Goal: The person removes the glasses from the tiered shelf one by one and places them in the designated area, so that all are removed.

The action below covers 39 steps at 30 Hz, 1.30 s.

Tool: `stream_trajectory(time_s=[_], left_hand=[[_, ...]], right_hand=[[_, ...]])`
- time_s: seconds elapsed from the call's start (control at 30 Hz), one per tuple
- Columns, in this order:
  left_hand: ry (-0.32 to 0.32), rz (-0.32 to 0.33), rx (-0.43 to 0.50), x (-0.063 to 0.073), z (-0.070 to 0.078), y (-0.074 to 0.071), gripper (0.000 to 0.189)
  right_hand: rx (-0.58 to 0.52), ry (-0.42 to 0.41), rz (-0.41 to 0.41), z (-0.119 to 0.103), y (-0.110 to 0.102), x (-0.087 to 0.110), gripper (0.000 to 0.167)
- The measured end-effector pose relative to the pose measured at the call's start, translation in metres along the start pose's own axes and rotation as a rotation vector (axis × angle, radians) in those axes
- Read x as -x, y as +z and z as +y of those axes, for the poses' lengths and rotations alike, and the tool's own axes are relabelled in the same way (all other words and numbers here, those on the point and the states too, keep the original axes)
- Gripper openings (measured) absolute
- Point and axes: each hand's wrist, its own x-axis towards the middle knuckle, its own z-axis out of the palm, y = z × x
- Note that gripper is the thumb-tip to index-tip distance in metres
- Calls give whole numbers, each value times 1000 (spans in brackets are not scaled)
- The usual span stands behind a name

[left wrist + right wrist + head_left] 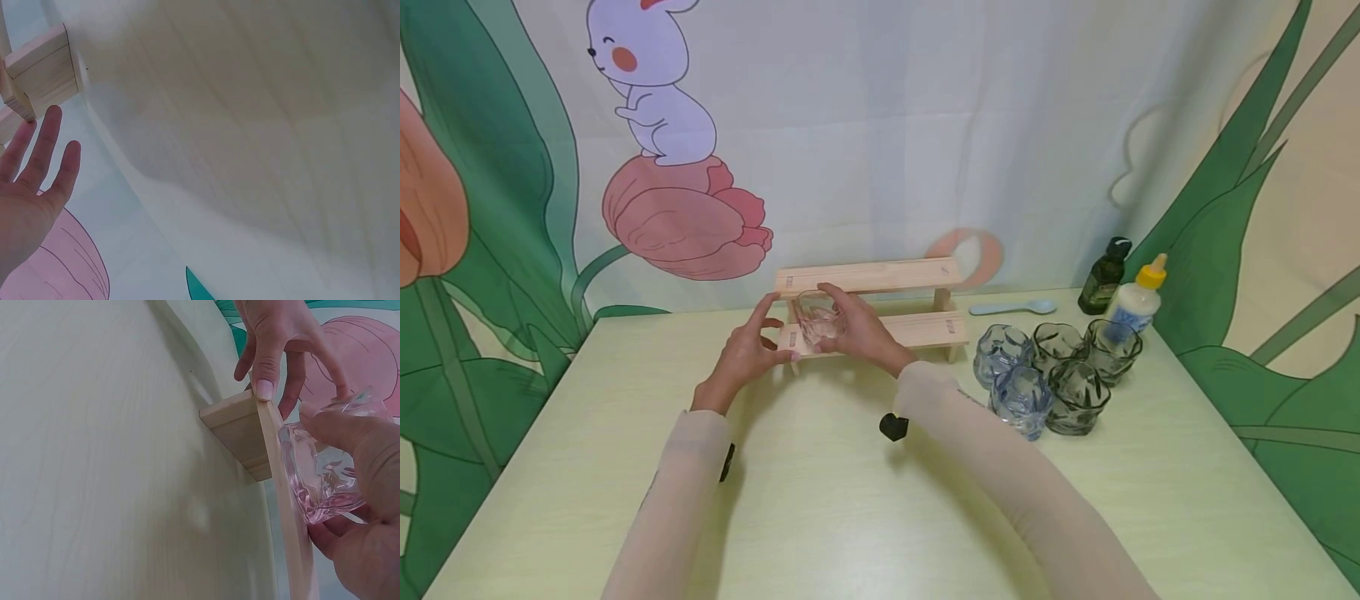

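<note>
A clear, pink-tinted glass with a wavy faceted body stands at the left end of the lower board of a two-step wooden stand. My right hand grips the glass from its right side, thumb low and fingers near the rim. At the stand's left end is my left hand, its fingers spread. In the right wrist view, the left thumb touches the board's end while the index finger reaches toward the glass. The left wrist view shows three fairly straight fingers, one tip at the wood.
Right of the stand are two bluish glasses and several grey ones. Behind them stand a dark bottle and a white bottle with yellow cap. A light blue spoon lies near the patterned curtain.
</note>
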Motion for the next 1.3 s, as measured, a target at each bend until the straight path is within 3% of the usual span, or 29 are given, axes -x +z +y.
stream_trajectory(time_s=[0.73, 1.3], left_hand=[[8, 1, 9, 1, 1, 0, 105], [-12, -2, 16, 0, 1, -1, 106]], right_hand=[[-5, -2, 2, -1, -5, 7, 91], [-39, -7, 22, -4, -38, 26, 91]])
